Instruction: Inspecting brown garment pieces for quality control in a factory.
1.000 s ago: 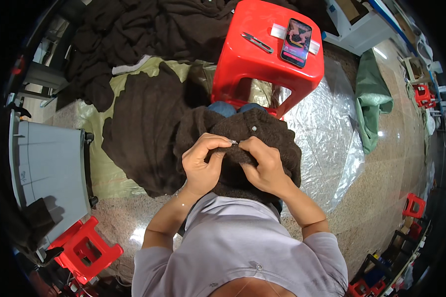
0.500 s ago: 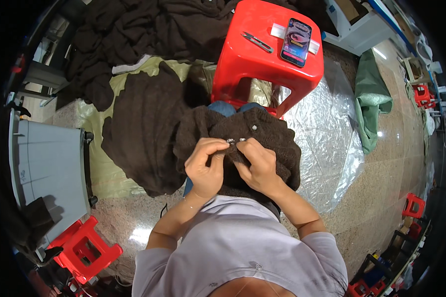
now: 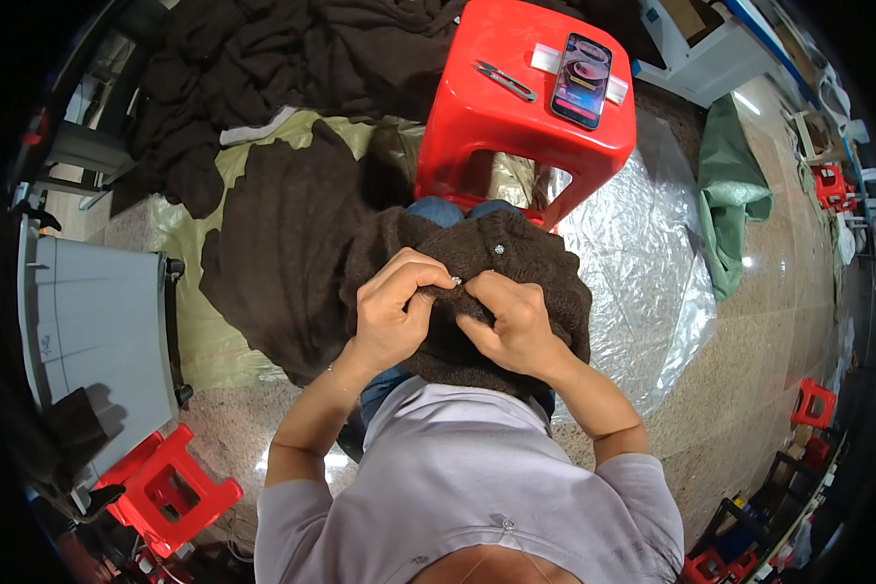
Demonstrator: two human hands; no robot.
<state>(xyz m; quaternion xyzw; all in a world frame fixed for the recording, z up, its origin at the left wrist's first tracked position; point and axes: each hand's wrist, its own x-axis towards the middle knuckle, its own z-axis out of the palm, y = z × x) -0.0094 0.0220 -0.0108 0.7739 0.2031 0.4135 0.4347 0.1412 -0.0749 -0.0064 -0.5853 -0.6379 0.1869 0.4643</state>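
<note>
A dark brown knitted garment (image 3: 545, 292) lies bunched across my lap. My left hand (image 3: 391, 302) is closed, its thumb and forefinger pinching at a small sparkling button (image 3: 456, 280) on the knit. Just to the right, my right hand (image 3: 509, 319) grips the same knit between bent fingers, close to the left fingertips. Whether the right fingertips also cover a button is hidden. Farther from me on the garment sits another round sparkling button (image 3: 499, 250), untouched by either hand.
Ahead stands a red plastic stool (image 3: 496, 117) carrying thread snips (image 3: 505, 82) and a phone (image 3: 582, 82). More brown fabric (image 3: 273, 253) lies to the left on yellowish sheeting. Clear plastic sheet (image 3: 623, 273) covers floor at right. A grey bin (image 3: 97, 331) and red stool (image 3: 170, 492) stand left.
Both hands shift slightly on the knit and come closer together at the fingertips. Of two sparkling pieces seen between them before, one still shows, at the left fingertips.
</note>
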